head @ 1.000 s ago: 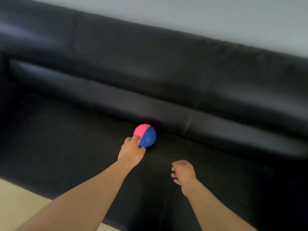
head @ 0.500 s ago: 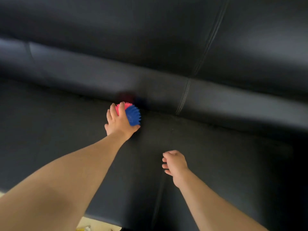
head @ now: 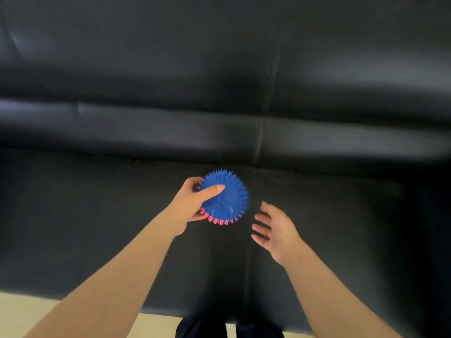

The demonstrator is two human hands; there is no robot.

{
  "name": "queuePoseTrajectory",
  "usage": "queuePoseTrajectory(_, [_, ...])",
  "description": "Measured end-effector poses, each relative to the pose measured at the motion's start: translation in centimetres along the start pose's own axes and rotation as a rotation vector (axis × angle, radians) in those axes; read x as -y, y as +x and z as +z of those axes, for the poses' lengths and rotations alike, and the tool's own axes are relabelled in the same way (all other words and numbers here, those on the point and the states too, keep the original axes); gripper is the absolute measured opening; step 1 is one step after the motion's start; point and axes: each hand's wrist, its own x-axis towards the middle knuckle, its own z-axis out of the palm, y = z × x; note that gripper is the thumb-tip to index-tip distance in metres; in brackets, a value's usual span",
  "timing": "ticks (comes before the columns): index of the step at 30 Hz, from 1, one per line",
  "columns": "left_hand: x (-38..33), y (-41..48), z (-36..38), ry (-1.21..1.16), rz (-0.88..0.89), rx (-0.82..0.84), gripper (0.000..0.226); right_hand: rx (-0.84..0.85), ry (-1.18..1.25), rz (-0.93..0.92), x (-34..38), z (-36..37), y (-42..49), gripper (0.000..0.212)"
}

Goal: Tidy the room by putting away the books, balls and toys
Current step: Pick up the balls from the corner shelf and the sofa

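We grip the spiky ball (head: pixel 225 197), blue on top with pink spikes along its lower edge, in our left hand (head: pixel 189 203), thumb curled across it, above the seat of the black leather sofa (head: pixel 244 98). Our right hand (head: pixel 274 229) hangs just beside the ball, fingers spread and relaxed, holding nothing. Pale floor (head: pixel 29 306) shows below.

The left hand (head: pixel 189 203) and right hand (head: pixel 277 230) are bare, as are both forearms (head: pixel 117 276) to the frame edge. At six o'clock, two dark fabric trouser legs (head: pixel 202 328) show, narrowly parted.
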Motion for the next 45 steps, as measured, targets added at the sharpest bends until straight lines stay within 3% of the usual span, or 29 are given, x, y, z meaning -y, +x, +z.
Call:
queuePoseTrajectory(2, [-0.4,-2.9,-0.1,0.007,0.032,0.06,0.051,0.063,0.049,-0.028,-0.5,0.1,-3.0,0.042])
queuePoseTrajectory(9, [-0.7,-13.3,1.0,0.121,0.193,0.165,0.053,0.223,0.187,-0.181,-6.0,-0.3,-12.4,0.057])
queuePoseTrajectory(12, [0.3,-17.6,1.6,0.225,0.276,0.243,0.04,0.219,0.412,-0.221,-10.3,-1.7,-16.7,0.082])
queuePoseTrajectory(14, [0.6,-19.6,3.5,0.321,0.33,0.269,0.026,0.183,0.587,-0.229,-12.0,-4.0,-19.3,0.073])
queuePoseTrajectory(16, [1.3,-22.7,7.0,0.422,0.387,0.314,0.015,0.108,0.736,-0.256,-14.1,-7.6,-22.0,0.058])
queuePoseTrajectory(22, [6.5,-31.2,18.4,0.48,0.459,0.548,0.016,-0.118,1.074,-0.432,-20.8,-16.7,-29.4,0.035])
queuePoseTrajectory(26, [13.7,-39.7,26.0,0.588,0.374,0.784,0.024,-0.343,1.295,-0.561,-28.9,-24.1,-33.4,0.036])
queuePoseTrajectory(31, [24.9,-50.8,32.5,0.715,0.302,1.03,0.028,-0.687,1.559,-0.596,-39.7,-33.1,-36.9,0.037])
queuePoseTrajectory(36, [34.7,-60.7,38.1,0.833,0.207,1.219,0.012,-0.829,1.776,-0.639,-49.1,-41.4,-41.9,0.029])
queuePoseTrajectory(39, [41.6,-67.7,40.0,0.913,0.113,1.291,0.023,-0.968,1.922,-0.657,-56.0,-45.4,-45.0,0.035])
queuePoseTrajectory(45, [54.3,-76.7,41.4,1.131,0.079,1.452,0.043,-1.192,2.205,-0.691,-68.2,-48.8,-48.4,0.025])
